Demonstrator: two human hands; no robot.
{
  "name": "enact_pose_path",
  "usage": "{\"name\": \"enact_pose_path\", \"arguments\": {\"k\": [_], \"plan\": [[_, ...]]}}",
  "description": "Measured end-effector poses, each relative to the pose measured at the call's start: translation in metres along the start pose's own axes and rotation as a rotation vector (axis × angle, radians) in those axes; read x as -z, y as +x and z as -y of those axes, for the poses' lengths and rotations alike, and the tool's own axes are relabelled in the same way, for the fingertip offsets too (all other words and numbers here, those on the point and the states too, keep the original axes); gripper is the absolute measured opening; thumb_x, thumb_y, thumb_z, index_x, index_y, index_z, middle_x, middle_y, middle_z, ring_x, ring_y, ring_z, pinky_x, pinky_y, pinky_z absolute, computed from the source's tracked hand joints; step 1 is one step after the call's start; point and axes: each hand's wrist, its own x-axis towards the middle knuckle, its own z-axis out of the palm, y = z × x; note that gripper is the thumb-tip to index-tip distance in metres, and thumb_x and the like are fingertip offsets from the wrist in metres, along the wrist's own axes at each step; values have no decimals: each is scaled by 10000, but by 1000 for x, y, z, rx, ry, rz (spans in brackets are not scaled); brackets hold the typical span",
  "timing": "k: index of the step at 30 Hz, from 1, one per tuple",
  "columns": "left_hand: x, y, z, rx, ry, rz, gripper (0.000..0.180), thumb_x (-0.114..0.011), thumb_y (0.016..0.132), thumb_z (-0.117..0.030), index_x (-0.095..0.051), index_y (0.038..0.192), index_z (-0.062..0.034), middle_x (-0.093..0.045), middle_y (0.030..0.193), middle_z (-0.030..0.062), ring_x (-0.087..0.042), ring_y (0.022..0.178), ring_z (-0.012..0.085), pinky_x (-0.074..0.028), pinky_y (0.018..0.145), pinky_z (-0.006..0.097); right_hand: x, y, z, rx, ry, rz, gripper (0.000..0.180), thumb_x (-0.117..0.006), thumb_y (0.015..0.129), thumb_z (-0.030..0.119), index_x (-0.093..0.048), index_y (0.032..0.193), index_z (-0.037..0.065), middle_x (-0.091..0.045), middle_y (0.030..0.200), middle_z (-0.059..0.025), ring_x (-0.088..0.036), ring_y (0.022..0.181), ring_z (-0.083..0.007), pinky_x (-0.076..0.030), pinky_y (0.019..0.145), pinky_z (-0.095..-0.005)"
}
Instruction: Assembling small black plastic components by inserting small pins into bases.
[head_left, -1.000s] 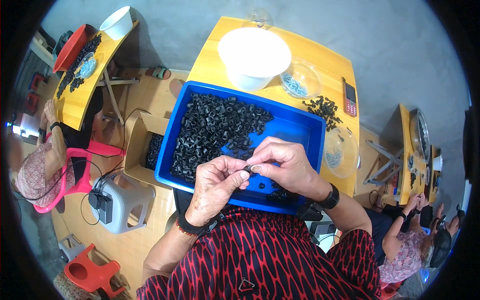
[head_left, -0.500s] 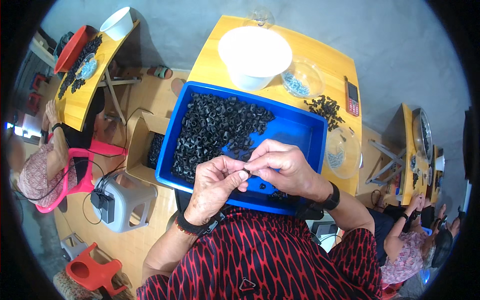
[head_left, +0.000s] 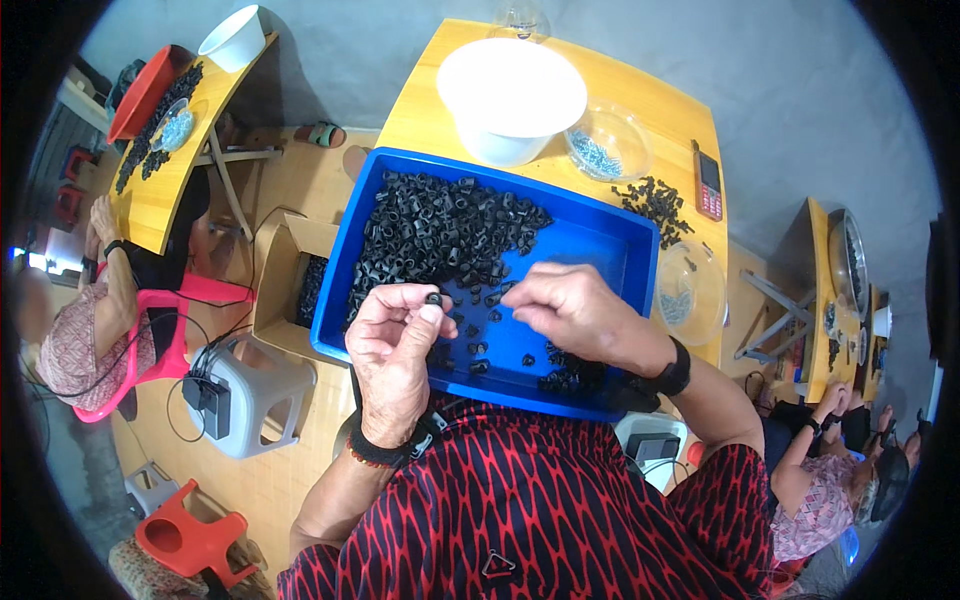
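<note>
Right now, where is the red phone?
In the head view, the red phone lies near the right edge of the yellow table, right of the loose black pieces.

Between the thumb and index finger of your left hand (head_left: 392,340) you pinch a small black piece (head_left: 433,298), its ring-like end showing above your thumb tip. The blue tray (head_left: 575,250) beneath holds more: a dense heap of black hollow pieces (head_left: 430,235), jumbled at all angles, fills it around ten o'clock. A few loose black pieces (head_left: 478,350) lie scattered toward six, and a dark cluster (head_left: 570,377) sits near five, its shapes too small to tell.
</note>
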Motion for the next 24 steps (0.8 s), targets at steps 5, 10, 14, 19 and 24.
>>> {"name": "enact_pose_path", "arguments": {"k": [5,10,14,19,24], "plan": [[2,1,2,19,26,-86,149,-669,926,-45,-635,1069,-19,-697,946,107,-659,740,147,-551,689,301,-15,9,2,45,-106,278,140,-671,853,27,-665,986,-13,-638,886,-162,-646,822,-368,-527,693,-429],[2,2,2,23,37,-79,140,-669,928,-45,-638,1060,-9,-700,936,103,-663,737,144,-555,681,296,-20,14,9,59,-294,402,105,-623,867,35,-605,952,-22,-593,871,-165,-625,792,-387,-509,688,-468],[1,4,3,47,51,-43,146,-674,924,-34,-637,1059,7,-704,929,108,-662,742,146,-562,698,289,-23,10,14,83,-355,339,98,-611,837,33,-591,920,-14,-580,855,-180,-611,781,-404,-509,687,-466],[4,4,2,69,44,36,146,-659,931,-3,-639,1074,20,-705,963,84,-657,772,111,-557,738,255,-13,14,15,67,-104,272,72,-582,821,-33,-593,891,-24,-636,838,-184,-669,783,-322,-541,684,-415],[3,5,-2,147,10,117,139,-658,926,4,-648,1061,33,-710,954,114,-667,767,137,-568,735,270,-1,16,25,-294,605,-1,140,-643,887,-46,-672,1024,-43,-695,859,-50,-656,776,-85,-540,675,-238]]}}
